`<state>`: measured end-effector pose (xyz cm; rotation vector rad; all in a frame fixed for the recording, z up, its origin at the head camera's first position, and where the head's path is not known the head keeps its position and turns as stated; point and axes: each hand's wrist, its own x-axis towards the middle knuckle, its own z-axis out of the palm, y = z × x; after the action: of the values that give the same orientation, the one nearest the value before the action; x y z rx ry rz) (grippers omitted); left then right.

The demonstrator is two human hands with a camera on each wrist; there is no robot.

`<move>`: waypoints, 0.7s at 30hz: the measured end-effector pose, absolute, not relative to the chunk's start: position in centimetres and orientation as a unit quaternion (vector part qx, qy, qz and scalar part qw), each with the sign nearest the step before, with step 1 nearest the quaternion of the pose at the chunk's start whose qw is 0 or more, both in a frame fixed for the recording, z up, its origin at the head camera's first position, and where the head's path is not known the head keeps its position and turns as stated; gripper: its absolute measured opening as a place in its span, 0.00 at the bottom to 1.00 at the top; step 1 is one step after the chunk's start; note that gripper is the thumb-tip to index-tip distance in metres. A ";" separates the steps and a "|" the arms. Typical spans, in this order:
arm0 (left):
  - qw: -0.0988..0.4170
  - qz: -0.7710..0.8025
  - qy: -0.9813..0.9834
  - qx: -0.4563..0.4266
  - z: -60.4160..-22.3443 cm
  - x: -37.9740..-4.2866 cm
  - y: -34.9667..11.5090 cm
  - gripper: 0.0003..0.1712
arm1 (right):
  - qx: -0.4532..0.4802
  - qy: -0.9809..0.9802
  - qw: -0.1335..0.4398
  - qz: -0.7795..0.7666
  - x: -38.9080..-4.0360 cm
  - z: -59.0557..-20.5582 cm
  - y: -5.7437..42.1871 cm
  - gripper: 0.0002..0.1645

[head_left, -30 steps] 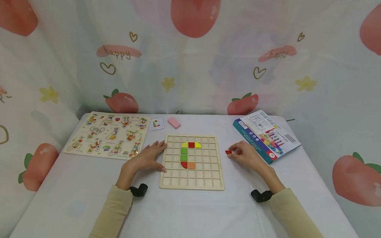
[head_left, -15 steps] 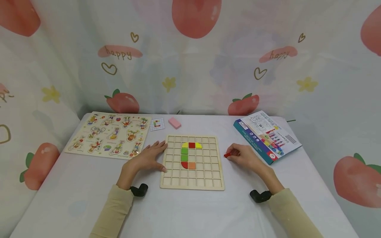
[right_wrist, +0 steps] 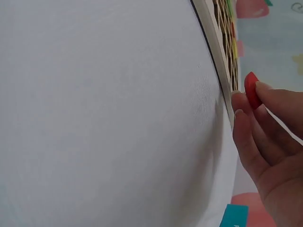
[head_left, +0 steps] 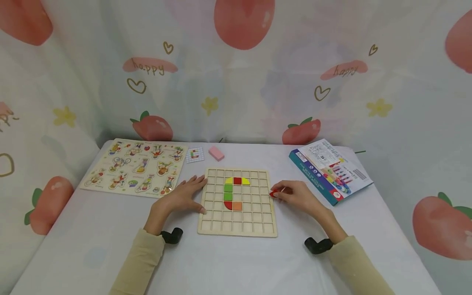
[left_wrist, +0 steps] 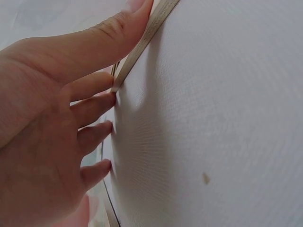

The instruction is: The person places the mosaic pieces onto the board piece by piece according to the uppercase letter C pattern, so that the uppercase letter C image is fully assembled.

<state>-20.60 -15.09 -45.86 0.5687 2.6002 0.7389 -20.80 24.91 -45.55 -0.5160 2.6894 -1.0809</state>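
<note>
My right hand [head_left: 296, 196] pinches a small red block with a curved side [right_wrist: 252, 91] between thumb and fingertips, at the right edge of a wooden grid board [head_left: 254, 230]. Along the board's left edge rests my left hand [head_left: 179, 197], fingers spread and thumb against the rim. Set in the grid's cells, a red square [head_left: 237, 180] sits between two yellow rounded blocks [head_left: 246, 181]. Green squares [head_left: 228, 192] run down the left below them. At the bottom, a red rounded block [head_left: 228, 205] lies beside an orange square [head_left: 237, 206].
Behind the board lie a small pattern card [head_left: 195, 155] and a pink block [head_left: 216, 153]. A picture puzzle board [head_left: 127, 174] with cartoon figures lies at the back left. A blue and white box [head_left: 328, 170] is at the back right. A printed curtain [head_left: 243, 94] hangs behind the white table.
My right hand has moved left with the red block, from beside the box to the grid board's right edge. The left hand stays in place.
</note>
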 end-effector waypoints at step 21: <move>0.191 0.266 0.923 0.202 -46.0 -20.9 -15.2 0.61 | -0.215 0.887 0.141 -0.384 -20.3 -45.2 20.3 0.10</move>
<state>-20.85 -15.21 -46.01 0.5687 2.5931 0.7485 -20.30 20.29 -45.20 -0.6209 2.5599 -1.1101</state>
